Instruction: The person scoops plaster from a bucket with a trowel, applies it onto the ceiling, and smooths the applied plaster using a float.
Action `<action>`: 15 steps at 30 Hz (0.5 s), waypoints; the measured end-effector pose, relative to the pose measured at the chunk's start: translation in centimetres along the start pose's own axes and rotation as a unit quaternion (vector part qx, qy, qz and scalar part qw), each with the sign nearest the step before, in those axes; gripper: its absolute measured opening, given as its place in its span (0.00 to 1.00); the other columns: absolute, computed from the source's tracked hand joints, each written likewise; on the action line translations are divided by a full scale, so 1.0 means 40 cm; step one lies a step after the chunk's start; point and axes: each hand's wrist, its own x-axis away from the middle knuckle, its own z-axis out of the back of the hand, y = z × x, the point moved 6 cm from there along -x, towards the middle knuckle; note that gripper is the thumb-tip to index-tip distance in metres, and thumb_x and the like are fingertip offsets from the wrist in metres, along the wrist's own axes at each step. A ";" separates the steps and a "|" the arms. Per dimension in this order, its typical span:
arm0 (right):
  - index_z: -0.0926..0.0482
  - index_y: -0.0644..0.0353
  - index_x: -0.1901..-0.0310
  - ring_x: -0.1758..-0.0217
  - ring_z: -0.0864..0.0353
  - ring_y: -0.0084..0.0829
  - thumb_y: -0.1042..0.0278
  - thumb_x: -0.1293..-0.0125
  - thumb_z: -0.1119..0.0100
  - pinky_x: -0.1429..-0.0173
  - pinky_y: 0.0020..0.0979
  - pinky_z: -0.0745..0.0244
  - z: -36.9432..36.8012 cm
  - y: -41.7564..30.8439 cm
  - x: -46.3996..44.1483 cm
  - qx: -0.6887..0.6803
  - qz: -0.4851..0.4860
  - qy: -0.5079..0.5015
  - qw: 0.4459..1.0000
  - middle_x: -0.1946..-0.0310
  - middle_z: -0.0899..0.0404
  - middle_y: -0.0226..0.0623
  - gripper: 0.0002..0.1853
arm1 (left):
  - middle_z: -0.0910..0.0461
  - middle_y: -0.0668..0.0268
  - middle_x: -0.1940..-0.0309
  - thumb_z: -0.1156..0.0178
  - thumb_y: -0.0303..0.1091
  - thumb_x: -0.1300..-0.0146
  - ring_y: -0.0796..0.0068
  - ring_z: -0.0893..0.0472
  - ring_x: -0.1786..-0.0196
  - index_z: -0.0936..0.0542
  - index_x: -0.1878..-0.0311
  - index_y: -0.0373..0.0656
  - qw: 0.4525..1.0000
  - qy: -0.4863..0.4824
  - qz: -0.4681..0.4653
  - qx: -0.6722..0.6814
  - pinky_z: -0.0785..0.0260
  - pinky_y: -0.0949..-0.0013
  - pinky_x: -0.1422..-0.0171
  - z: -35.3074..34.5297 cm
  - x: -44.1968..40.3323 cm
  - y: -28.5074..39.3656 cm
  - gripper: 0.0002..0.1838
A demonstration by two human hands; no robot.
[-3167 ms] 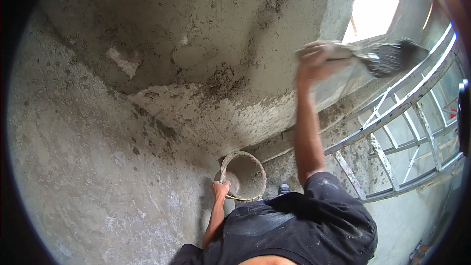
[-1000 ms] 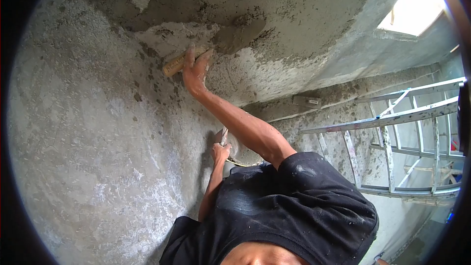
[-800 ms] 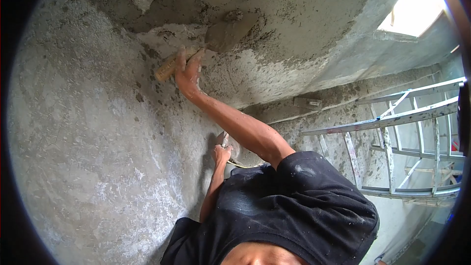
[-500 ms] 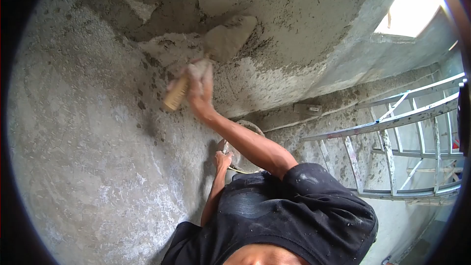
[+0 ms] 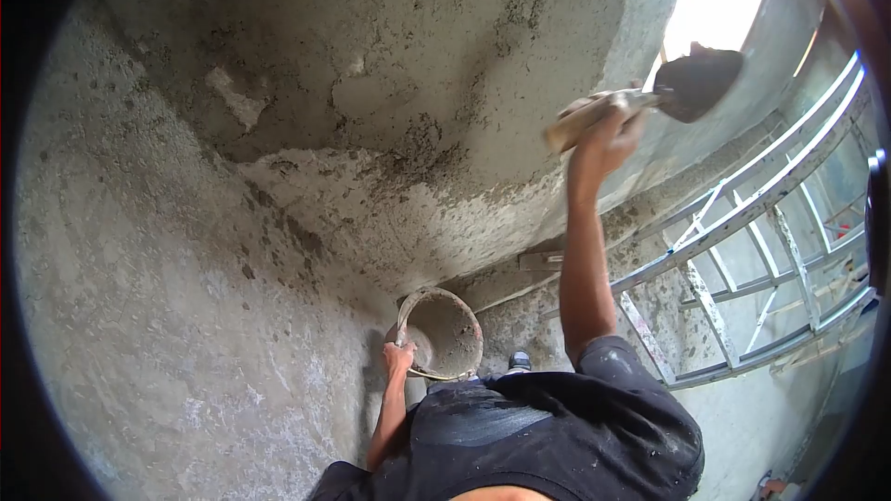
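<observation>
My right hand (image 5: pixel 605 134) is raised at the upper right, its fingers wrapped round the wooden handle of a trowel (image 5: pixel 698 85). Dark wet mortar seems to lie on the blade, which points right, in front of the bright opening. Low in the centre, my left hand (image 5: pixel 399 355) grips the rim of a round bucket (image 5: pixel 479 338) on its left side. Some grey mortar (image 5: pixel 455 339) shows inside the bucket. Above it spreads the rough grey surface (image 5: pixel 371 190), with darker damp patches and a paler bare strip.
A metal ladder (image 5: pixel 719 315) with splashes on it lies along the right side. Behind my right hand is a bright opening (image 5: pixel 719 0). A rough grey wall (image 5: pixel 186 315) fills the left. My shoe (image 5: pixel 520 361) shows beside the bucket, and part of another person's hand or foot is at the bottom right.
My right hand has swung away from the patchy surface to the upper right with the trowel. The view has shifted, and the bucket under my left hand now shows fully.
</observation>
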 end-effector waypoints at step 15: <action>0.37 0.70 0.51 0.77 0.30 0.29 0.68 0.38 0.53 0.73 0.31 0.31 -0.195 0.216 0.272 0.145 0.054 -0.150 0.976 0.76 0.31 0.39 0.17 | 0.22 0.43 0.63 0.32 0.46 0.62 0.49 0.23 0.56 0.23 0.65 0.29 0.997 0.053 -0.002 -0.052 0.32 0.58 0.50 -0.045 0.002 -0.078 0.28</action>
